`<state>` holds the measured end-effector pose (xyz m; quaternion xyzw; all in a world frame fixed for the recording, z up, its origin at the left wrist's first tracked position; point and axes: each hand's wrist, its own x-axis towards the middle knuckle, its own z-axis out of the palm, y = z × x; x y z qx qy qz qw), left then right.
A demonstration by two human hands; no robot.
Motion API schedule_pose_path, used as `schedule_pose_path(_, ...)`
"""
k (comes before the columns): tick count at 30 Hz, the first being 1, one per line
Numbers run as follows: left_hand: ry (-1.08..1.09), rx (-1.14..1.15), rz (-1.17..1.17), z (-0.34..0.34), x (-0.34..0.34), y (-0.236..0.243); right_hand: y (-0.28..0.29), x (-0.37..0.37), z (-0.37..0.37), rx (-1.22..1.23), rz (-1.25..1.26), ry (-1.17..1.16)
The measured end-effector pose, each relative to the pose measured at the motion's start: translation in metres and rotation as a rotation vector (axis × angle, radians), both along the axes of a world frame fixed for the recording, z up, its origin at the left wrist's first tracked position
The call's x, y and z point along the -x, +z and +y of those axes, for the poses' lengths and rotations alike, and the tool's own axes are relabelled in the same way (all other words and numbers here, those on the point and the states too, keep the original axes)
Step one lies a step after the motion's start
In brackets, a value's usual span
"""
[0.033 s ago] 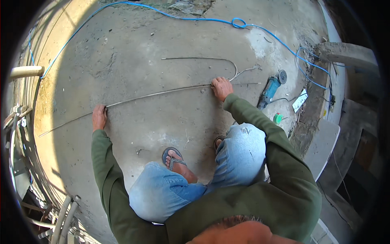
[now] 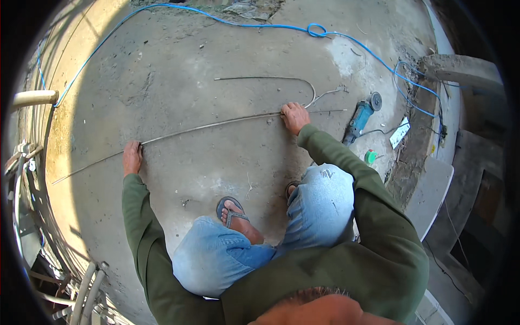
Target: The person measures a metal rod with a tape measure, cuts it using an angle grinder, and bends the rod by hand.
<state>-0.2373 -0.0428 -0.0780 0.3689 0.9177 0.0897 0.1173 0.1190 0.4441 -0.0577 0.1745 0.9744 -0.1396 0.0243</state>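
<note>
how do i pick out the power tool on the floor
On the concrete floor, find the right hand at the long thin rod. Just past the rod's right end lies the power tool. Unlike the small green item nearer the person, it has a long blue body with a round dark disc.

Left of the blue cylindrical angle grinder, the long thin grey metal rod looks smooth, with a dull sheen. The grinder's body looks like hard plastic. Beyond it, the long bright-blue line looks like smooth plastic. Around it, the grey concrete floor is rough and matt; below it, 2 faded blue denim trouser legs look matt.
</note>
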Motion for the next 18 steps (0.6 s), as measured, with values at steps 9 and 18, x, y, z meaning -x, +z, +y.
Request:
schedule_pose_path(9,0.029,-0.062,0.066,-0.006,-0.010,0.011,-0.002,0.013,0.001,0.014,-0.011,0.051)
schedule_pose_path(18,0.023,-0.017,0.040,-0.041,-0.050,0.041,0.009,0.007,0.009,0.010,-0.034,0.243)
